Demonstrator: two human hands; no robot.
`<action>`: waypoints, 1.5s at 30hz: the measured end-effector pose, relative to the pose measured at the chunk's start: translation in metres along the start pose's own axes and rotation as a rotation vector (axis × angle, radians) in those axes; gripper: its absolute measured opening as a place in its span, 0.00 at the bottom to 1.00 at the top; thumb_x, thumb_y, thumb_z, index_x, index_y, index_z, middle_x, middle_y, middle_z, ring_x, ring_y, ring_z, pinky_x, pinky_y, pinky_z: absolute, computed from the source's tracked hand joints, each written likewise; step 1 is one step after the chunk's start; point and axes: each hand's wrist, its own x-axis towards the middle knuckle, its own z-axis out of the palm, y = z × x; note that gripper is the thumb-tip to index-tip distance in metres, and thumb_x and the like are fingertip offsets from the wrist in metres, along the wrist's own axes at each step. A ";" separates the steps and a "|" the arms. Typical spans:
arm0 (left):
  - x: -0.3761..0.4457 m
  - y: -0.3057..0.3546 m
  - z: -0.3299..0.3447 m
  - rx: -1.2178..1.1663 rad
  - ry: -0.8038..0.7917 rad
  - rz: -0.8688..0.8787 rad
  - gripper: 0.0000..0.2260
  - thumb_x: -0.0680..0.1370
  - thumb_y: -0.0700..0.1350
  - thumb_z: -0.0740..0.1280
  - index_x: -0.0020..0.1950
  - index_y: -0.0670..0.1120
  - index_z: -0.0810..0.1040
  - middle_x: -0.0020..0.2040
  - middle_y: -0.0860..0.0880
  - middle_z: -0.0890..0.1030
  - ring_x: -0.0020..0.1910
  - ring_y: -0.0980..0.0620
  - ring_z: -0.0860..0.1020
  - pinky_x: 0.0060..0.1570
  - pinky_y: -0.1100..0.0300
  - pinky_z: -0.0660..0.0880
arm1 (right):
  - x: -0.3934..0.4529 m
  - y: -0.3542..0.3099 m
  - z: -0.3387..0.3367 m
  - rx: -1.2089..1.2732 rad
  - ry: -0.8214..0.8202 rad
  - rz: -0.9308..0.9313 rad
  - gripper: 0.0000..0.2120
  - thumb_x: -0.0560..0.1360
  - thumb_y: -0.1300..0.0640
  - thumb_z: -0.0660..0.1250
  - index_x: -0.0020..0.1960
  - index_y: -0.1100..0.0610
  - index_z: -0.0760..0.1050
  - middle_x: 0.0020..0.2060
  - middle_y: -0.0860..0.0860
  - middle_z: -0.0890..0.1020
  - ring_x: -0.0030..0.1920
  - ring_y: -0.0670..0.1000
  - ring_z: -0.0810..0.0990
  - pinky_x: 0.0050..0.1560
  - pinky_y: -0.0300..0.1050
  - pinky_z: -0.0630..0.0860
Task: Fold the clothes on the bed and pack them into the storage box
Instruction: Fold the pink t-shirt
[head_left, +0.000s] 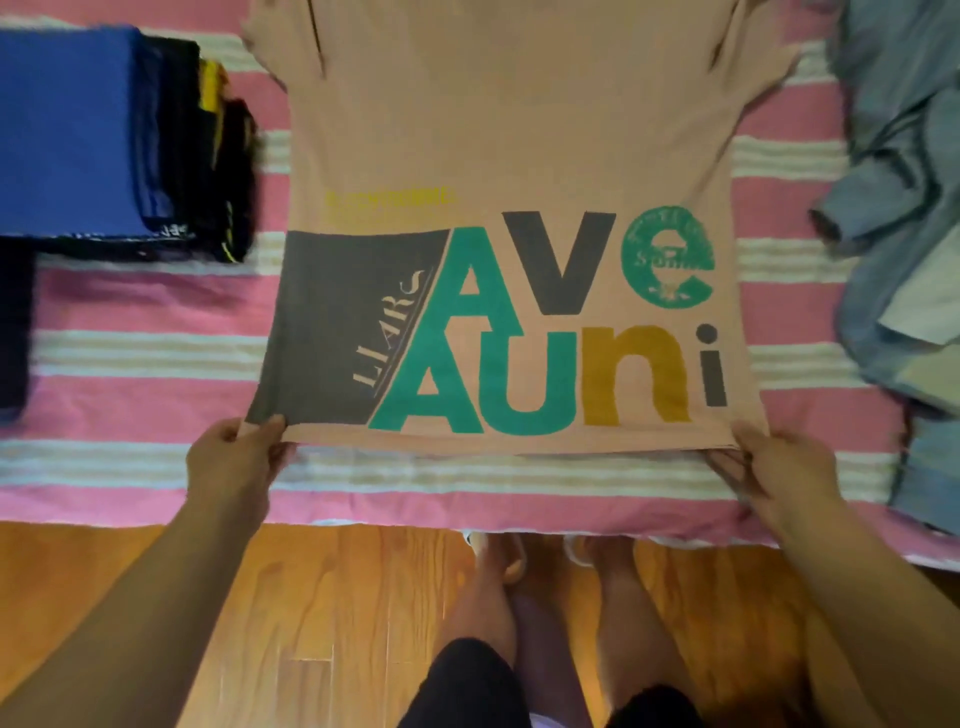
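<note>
- On the pink and white striped bed cover (156, 364), in the middle of the view, a salmon-pink T-shirt (519, 130) lies spread out, its bottom hem toward the near edge of the bed and its sleeves at the far side.
- The shirt's print faces up: a dark grey block on the left, then large green, dark grey and mustard letters, with a round green stamp-like mark on the right.
- The left hand (234, 457) pinches the near left corner of the hem, thumb on top of the cloth and fingers curled beneath it.
- The right hand (774, 467) grips the near right corner of the hem the same way, fingers tucked under the cloth.
- The hem between the two hands is lifted slightly off the cover.
- At the far left of the bed sits a pile of folded clothes (104, 140), blue on top with dark and yellow-trimmed pieces beside it.
- On the right, a heap of unfolded blue-grey garments (904, 208) lies crumpled, well apart from the shirt.
- Below the bed's near edge is a wooden floor (337, 597), with the person's bare legs and dark shorts visible.
</note>
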 end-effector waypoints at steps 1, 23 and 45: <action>-0.004 0.005 -0.007 0.042 0.016 0.024 0.09 0.79 0.38 0.70 0.57 0.35 0.76 0.41 0.40 0.80 0.37 0.46 0.80 0.42 0.56 0.78 | -0.010 -0.004 -0.005 -0.126 0.083 -0.064 0.13 0.79 0.61 0.68 0.62 0.63 0.75 0.55 0.57 0.82 0.49 0.57 0.83 0.39 0.49 0.83; -0.037 0.182 0.212 1.126 -0.436 0.915 0.17 0.81 0.45 0.65 0.70 0.45 0.76 0.67 0.43 0.77 0.65 0.41 0.76 0.65 0.51 0.72 | 0.057 -0.267 0.077 -0.915 0.056 -0.689 0.15 0.77 0.62 0.62 0.62 0.61 0.78 0.60 0.63 0.80 0.60 0.64 0.78 0.56 0.51 0.73; -0.033 0.271 0.539 1.616 -0.362 1.200 0.29 0.79 0.70 0.46 0.78 0.69 0.38 0.83 0.47 0.37 0.80 0.35 0.38 0.76 0.34 0.43 | 0.164 -0.270 0.091 -0.438 0.203 -0.421 0.24 0.78 0.39 0.63 0.64 0.57 0.69 0.59 0.56 0.81 0.57 0.60 0.79 0.53 0.52 0.74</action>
